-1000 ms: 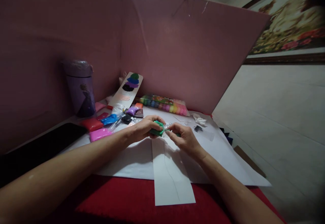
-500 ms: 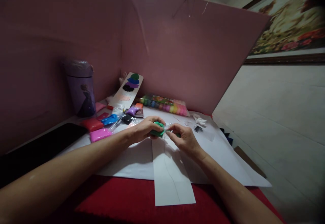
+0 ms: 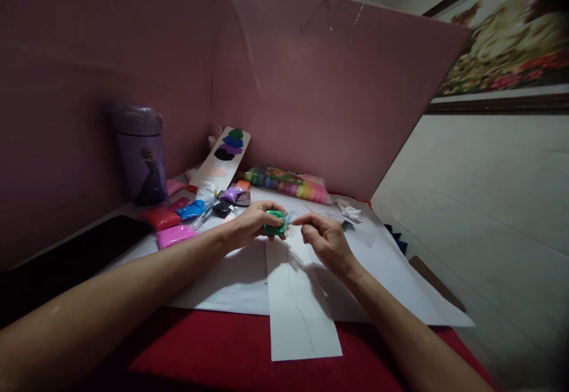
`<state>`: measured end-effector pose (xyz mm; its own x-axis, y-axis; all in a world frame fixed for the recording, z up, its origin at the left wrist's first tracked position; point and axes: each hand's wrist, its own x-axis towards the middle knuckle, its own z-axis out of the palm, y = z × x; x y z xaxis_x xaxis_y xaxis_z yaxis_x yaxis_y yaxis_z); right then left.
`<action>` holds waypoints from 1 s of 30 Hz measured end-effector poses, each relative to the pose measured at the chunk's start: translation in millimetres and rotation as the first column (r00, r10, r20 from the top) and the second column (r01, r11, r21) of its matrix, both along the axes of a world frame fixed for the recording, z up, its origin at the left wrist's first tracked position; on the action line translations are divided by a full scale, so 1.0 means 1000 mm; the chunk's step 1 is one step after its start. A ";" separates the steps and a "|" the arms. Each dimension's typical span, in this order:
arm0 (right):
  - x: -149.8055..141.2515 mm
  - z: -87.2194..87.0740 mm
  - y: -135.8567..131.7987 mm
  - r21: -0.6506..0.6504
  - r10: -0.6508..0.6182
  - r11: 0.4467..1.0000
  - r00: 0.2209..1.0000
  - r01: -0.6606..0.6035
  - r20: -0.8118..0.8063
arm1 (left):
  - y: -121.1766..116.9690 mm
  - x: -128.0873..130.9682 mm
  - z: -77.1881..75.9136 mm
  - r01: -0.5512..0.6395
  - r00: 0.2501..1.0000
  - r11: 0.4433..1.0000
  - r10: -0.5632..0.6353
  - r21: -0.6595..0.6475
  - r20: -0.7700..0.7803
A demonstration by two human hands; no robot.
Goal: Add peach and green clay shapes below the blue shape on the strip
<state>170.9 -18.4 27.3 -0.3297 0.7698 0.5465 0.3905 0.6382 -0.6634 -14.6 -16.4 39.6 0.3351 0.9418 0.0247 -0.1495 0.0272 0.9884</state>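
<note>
My left hand (image 3: 251, 224) is closed round a green clay packet (image 3: 274, 224), held just above the white paper sheet (image 3: 231, 279). My right hand (image 3: 323, 239) pinches the clear wrapper end (image 3: 290, 219) sticking out of that packet, fingers pressed together. Both hands hover over the top of a narrow white paper strip (image 3: 299, 306) that lies on the sheet.
Pink (image 3: 174, 235), red (image 3: 160, 216), blue (image 3: 192, 208), purple (image 3: 231, 193) and black (image 3: 221, 208) clay packets lie left. A purple cup (image 3: 141, 153), a card with clay shapes (image 3: 224, 156), a bag of coloured clay (image 3: 288, 182) and a black phone (image 3: 66, 261) stand around. Pink boards wall the back.
My right hand has pulled slightly right and up, stretching the clear wrapper end away from the green packet. My left hand has stayed in place.
</note>
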 end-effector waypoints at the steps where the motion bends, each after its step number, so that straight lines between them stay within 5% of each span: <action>1: 0.000 0.000 -0.001 0.020 -0.016 1.000 1.000 0.016 0.004 | 0.000 0.000 0.000 -0.007 1.000 1.000 0.007 -0.002 0.007; 9: -0.004 -0.002 -0.003 0.165 -0.074 0.985 0.988 0.051 0.137 | 0.003 -0.001 -0.004 -0.018 0.996 0.999 0.015 0.044 0.085; 14: -0.006 -0.010 -0.001 0.120 -0.022 0.993 0.992 0.007 0.125 | 0.003 0.000 -0.006 0.017 0.992 0.999 -0.022 0.042 0.121; 21: -0.007 -0.009 -0.001 -0.095 0.129 0.987 0.992 -0.127 0.015 | 0.004 0.001 -0.008 -0.016 0.989 1.000 0.015 0.006 0.147; 26: -0.005 0.005 0.001 -0.301 0.012 0.943 0.919 -0.141 -0.394 | 0.008 -0.002 -0.006 -0.085 0.983 0.995 0.077 0.043 0.169; 30: -0.006 0.000 0.009 -0.443 -0.031 0.877 0.896 -0.188 -0.442 | 0.010 -0.001 -0.005 -0.176 0.969 0.984 0.167 0.034 0.181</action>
